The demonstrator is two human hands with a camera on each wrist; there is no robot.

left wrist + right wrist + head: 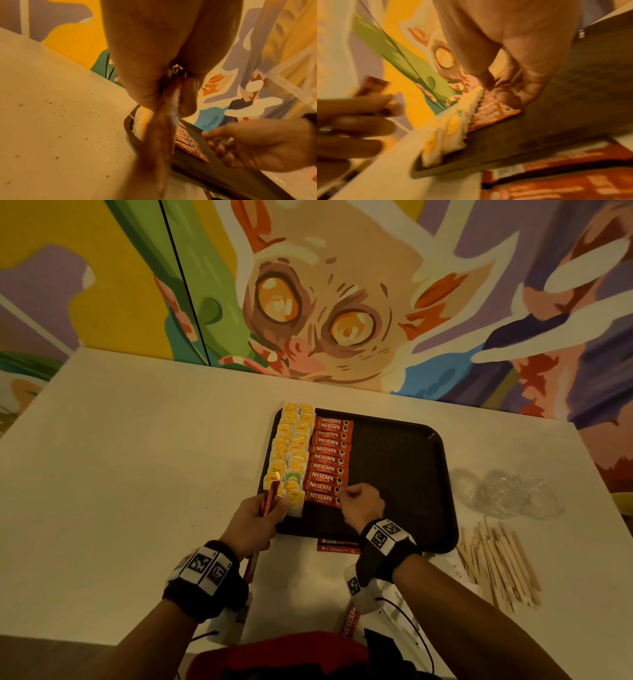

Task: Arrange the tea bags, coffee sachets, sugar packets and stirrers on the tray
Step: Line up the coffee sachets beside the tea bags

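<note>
A dark tray (pixel 404 460) lies on the white table. Two columns of yellow-tagged tea bags (pixel 291 453) fill its left side, and a column of red coffee sachets (pixel 329 460) lies beside them. My right hand (pixel 346 494) pinches the right end of the nearest sachet (pixel 322 498) in that column, thumb and fingers curled on it (pixel 493 111). At the tray's near left corner my left hand (pixel 274 508) grips a bundle of spare coffee sachets (pixel 159 135). Wooden stirrers (pixel 500 563) lie loose on the table to the right of the tray.
Crumpled clear plastic (pixel 507 494) sits right of the tray, behind the stirrers. Two loose sachets (pixel 337 546) poke out under the tray's near edge and another (pixel 351 619) lies near my right wrist. A painted wall runs along the table's far edge. Specks dot the table (pixel 60 121).
</note>
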